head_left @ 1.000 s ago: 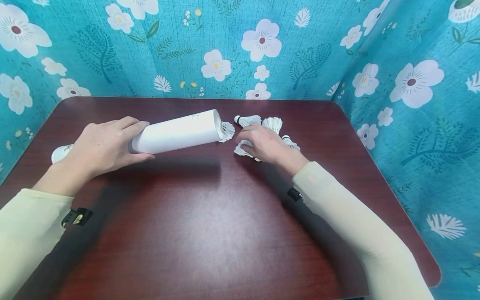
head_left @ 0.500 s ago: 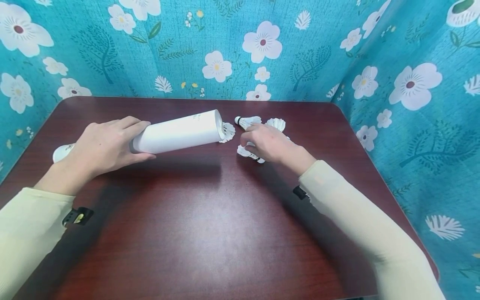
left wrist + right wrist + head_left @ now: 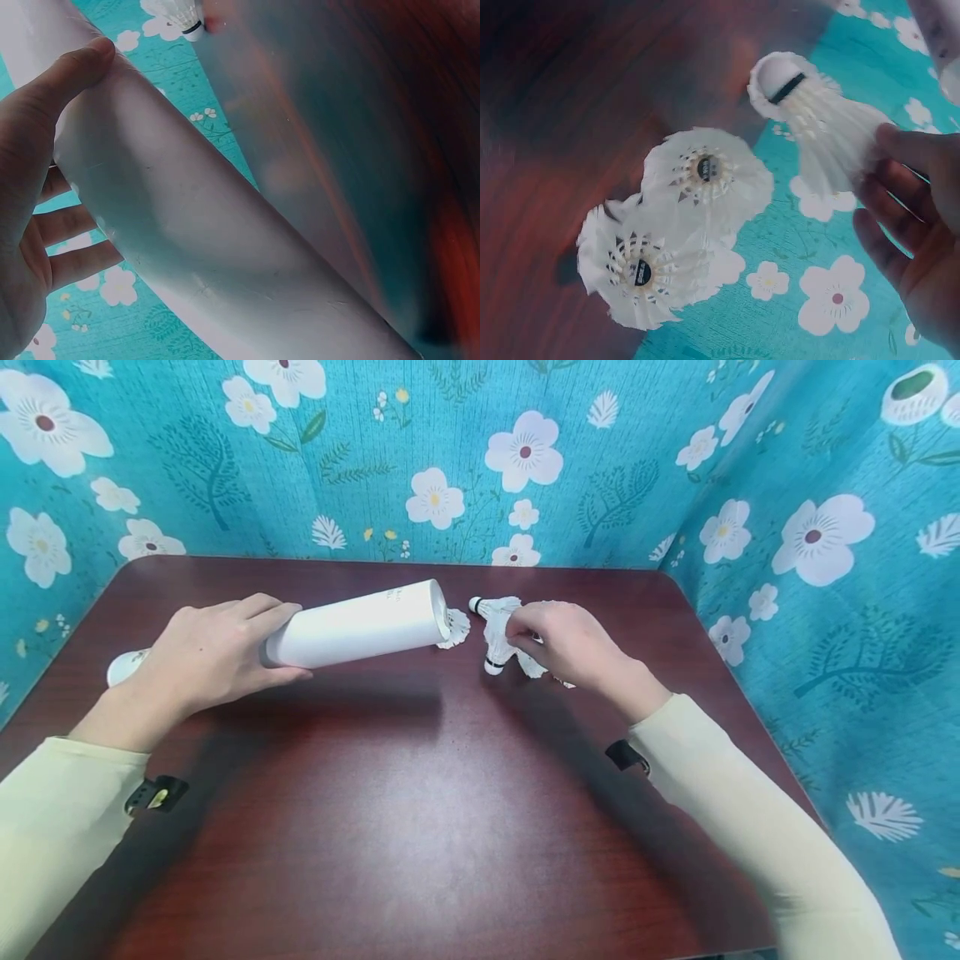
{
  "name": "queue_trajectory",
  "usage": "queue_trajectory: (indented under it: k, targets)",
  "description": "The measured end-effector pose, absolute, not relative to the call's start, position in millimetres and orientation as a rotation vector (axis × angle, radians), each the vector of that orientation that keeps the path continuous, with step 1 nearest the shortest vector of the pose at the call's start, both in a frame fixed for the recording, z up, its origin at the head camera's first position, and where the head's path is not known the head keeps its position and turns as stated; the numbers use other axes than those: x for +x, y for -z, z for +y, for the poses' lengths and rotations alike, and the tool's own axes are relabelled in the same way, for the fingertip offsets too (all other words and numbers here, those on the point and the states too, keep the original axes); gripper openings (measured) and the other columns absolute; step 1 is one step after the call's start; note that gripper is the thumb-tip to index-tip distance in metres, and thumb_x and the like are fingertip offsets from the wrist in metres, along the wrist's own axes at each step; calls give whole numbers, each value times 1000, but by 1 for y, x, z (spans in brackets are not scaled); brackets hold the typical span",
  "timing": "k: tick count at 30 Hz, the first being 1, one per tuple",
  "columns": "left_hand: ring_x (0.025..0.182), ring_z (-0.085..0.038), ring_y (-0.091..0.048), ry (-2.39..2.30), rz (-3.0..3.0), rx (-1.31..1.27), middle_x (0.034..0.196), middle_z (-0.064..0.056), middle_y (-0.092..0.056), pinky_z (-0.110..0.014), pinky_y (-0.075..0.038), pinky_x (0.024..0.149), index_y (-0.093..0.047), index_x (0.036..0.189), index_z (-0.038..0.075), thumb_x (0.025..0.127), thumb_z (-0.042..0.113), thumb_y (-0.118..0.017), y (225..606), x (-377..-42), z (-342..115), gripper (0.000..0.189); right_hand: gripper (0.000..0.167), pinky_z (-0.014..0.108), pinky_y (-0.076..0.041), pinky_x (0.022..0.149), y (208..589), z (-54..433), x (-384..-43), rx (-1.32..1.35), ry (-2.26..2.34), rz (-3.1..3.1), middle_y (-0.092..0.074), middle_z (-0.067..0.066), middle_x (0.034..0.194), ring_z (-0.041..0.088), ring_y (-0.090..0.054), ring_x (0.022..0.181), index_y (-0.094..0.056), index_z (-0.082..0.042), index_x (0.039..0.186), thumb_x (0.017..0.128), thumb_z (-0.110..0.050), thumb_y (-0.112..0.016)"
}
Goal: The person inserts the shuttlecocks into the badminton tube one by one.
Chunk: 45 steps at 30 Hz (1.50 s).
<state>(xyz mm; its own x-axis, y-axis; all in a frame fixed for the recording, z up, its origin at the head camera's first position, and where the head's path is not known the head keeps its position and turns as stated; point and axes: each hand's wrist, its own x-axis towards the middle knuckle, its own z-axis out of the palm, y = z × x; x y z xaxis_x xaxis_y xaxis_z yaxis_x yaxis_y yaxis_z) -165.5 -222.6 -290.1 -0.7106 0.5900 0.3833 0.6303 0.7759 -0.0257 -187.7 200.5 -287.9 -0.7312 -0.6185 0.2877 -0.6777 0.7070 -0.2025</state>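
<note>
My left hand (image 3: 213,656) grips a white shuttlecock tube (image 3: 360,625) around its body. The tube tilts with its mouth higher and towards the right. In the left wrist view, the thumb lies across the tube (image 3: 180,195) with the fingers behind it. My right hand (image 3: 577,643) pinches a white feather shuttlecock (image 3: 832,135) by the skirt edge. Its cork with a black band points down and towards me in the head view. A different shuttlecock (image 3: 457,628) shows right at the tube's mouth.
Several shuttlecocks lie on the dark red table (image 3: 420,827) around my right hand, one (image 3: 495,605) behind it and one (image 3: 531,665) below it. A white rounded end (image 3: 122,668) shows past my left wrist. A flowered turquoise curtain (image 3: 300,485) borders the table.
My right hand has moved slightly right and now holds a shuttlecock turned cork-down, lifted from the group. The left hand and tube have barely moved.
</note>
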Motion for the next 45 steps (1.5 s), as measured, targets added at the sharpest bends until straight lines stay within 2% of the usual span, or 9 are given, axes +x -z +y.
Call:
queue_trajectory:
  k: [5, 12, 20, 23, 30, 36, 41, 45]
  targets:
    - [90, -35, -69, 153, -2612, -928, 114, -15, -67, -53, -55, 60, -65, 126, 7, 65, 45, -93, 289, -165, -217, 78, 9, 33, -53, 75, 288, 207, -176, 953, -771, -2447, -69, 0, 87, 13, -64, 80, -71, -6, 95, 88, 0, -75]
    - [90, -36, -69, 156, -2604, -933, 114, -16, -68, -53, -56, 61, -65, 126, 5, 64, 43, -94, 289, -163, -210, 78, 9, 21, -47, 61, 283, 207, -164, 809, -999, -2159, -70, 5, 84, 10, -58, 69, -72, -1, 95, 87, -1, -77]
    - [90, -36, -69, 146, -2587, -938, 113, -16, -68, -54, -56, 60, -65, 126, 5, 64, 44, -93, 289, -162, -207, 79, 8, 21, -50, 69, 280, 200, -155, 731, -1219, -1986, -71, 7, 87, 12, -60, 71, -72, 4, 94, 87, 3, -76]
    - [90, -35, -69, 148, -2571, -947, 113, -16, -68, -53, -56, 59, -65, 125, 5, 64, 45, -93, 288, -162, -205, 78, 9, 23, -48, 68, 280, 195, -151, 729, -1271, -1959, -70, 7, 86, 13, -59, 71, -72, 4, 94, 86, 3, -76]
    - [91, -37, -69, 158, -2566, -947, 113, -17, -68, -54, -56, 60, -65, 126, 4, 63, 43, -94, 286, -161, -200, 79, 9, 21, -47, 56, 282, 184, -147, 754, -1381, -1940, -69, 8, 84, 13, -66, 70, -71, 5, 94, 86, 4, -75]
    - [92, -38, -69, 158, -2594, -928, 114, -18, -68, -55, -57, 63, -65, 127, 3, 63, 42, -94, 285, -159, -197, 80, 9, 25, -45, 64, 287, 174, -146, 758, -1315, -1967, -69, 6, 84, 13, -57, 70, -73, 2, 95, 87, 1, -77]
    - [92, -37, -69, 163, -2572, -938, 114, -17, -68, -55, -56, 63, -65, 127, 4, 63, 42, -94, 285, -159, -197, 80, 11, 23, -43, 61, 290, 165, -146, 756, -1334, -1972, -66, 5, 76, 13, -53, 61, -73, 0, 94, 85, 2, -78]
    - [92, -37, -69, 172, -2566, -941, 113, -17, -68, -55, -56, 63, -65, 126, 4, 63, 42, -94, 284, -159, -197, 79, 11, 24, -44, 63, 292, 159, -146, 781, -1341, -1966, -66, 4, 77, 14, -52, 65, -74, -1, 95, 85, 2, -78]
